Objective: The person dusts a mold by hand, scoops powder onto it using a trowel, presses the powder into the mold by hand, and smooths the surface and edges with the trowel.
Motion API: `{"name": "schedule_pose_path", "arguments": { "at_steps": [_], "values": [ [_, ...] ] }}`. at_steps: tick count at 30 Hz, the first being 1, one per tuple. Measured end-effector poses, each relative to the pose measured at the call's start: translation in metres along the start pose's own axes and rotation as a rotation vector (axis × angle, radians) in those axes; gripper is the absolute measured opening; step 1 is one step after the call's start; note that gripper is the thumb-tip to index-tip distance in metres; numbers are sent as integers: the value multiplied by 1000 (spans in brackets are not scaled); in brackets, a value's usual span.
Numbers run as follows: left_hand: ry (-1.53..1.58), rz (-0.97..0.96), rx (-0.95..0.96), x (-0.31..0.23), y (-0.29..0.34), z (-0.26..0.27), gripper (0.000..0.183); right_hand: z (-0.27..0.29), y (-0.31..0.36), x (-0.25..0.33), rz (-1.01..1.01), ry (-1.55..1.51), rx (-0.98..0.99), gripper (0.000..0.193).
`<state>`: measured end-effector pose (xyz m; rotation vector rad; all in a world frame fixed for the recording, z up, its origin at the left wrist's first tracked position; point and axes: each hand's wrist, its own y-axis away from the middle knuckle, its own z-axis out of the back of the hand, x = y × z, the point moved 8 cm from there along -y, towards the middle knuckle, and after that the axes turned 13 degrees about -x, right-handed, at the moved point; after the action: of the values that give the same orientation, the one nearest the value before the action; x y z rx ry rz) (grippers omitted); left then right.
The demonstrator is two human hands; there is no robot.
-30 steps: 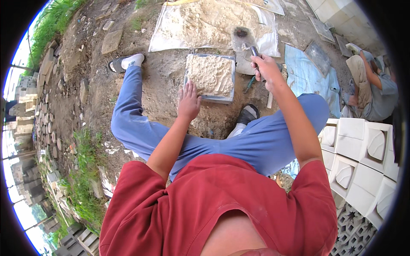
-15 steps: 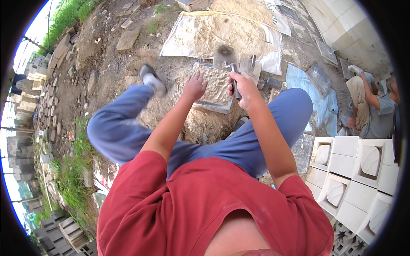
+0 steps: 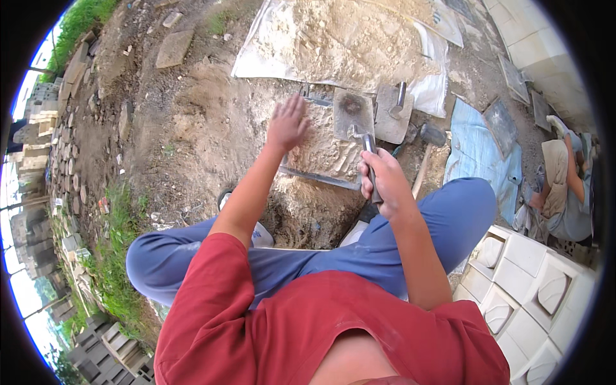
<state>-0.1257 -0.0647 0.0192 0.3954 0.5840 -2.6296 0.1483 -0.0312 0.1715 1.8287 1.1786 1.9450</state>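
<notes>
My right hand (image 3: 389, 178) grips the dark handle of a trowel (image 3: 352, 110), whose flat rectangular metal blade points away from me. Under the blade and in front of me lies sandy, crumbly material (image 3: 326, 153), bordered by a metal-edged mould (image 3: 321, 178). Over the left side of that mould my left hand (image 3: 287, 126) is stretched out with its fingers extended and nothing in it. Whether its palm touches the material cannot be seen. A second trowel (image 3: 390, 117) rests just right of the first blade.
A mallet (image 3: 433, 134) lies to the right, its wooden handle toward my knee. Beyond the mould spreads a white sheet (image 3: 260, 56) heaped with sand (image 3: 346, 42). Blue sheeting (image 3: 471, 138), pale blocks (image 3: 527, 256) and another person (image 3: 568, 183) are at the right.
My left foot has come down and back toward me, and my left knee has dropped. The view has shifted, placing the trowel and mallet lower in it. The trowel stays in my right hand.
</notes>
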Motion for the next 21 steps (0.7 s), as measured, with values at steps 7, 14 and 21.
{"name": "schedule_pose_path", "arguments": {
  "at_steps": [7, 14, 21],
  "values": [
    [55, 30, 94, 13, -5, -19, 75, -16, -11, -2, -146, -102, -126, 16],
    [123, -109, 118, 8, -6, 1, 76, -21, 4, -21, -211, -65, -259, 18],
    [303, -182, 114, 27, -32, -12, 72, -54, 36, -33, -196, -196, -463, 26]
  ]
}}
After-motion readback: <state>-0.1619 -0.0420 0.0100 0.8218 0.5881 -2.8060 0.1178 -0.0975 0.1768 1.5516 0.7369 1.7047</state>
